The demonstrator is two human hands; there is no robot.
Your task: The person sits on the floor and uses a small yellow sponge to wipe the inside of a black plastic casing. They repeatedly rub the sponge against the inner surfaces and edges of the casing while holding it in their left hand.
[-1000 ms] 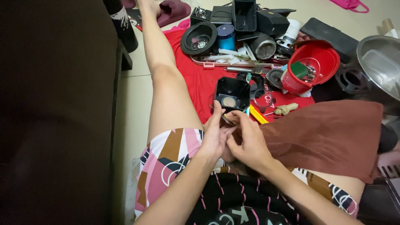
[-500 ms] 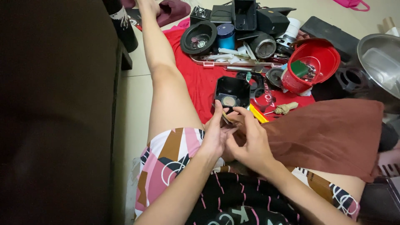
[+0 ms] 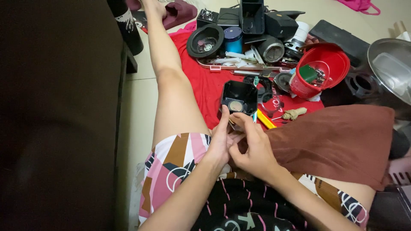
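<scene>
Left hand and right hand meet at the black housing above the red cloth; what the curled fingers grip cannot be told.

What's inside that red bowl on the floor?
The red bowl holds a green block and some small dark bits beside it. What lies under them cannot be seen, nor can the bowl's near inner wall.
</scene>
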